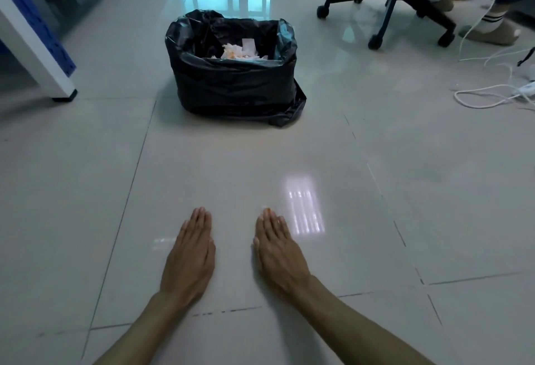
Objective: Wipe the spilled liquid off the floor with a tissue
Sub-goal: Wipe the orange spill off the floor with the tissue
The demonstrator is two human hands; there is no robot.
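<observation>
Pale tiles look dry; no spill shows. Both the left hand and right hand lie flat, fingers straight, holding nothing. Stained tissues sit in the bin. Risk: orange residue on the right fingertips could smear the floor again.

A black five-legged office chair base on castors stands at upper right, above white coiled cables at the right edge; a white-and-blue table leg slants at upper left.
</observation>
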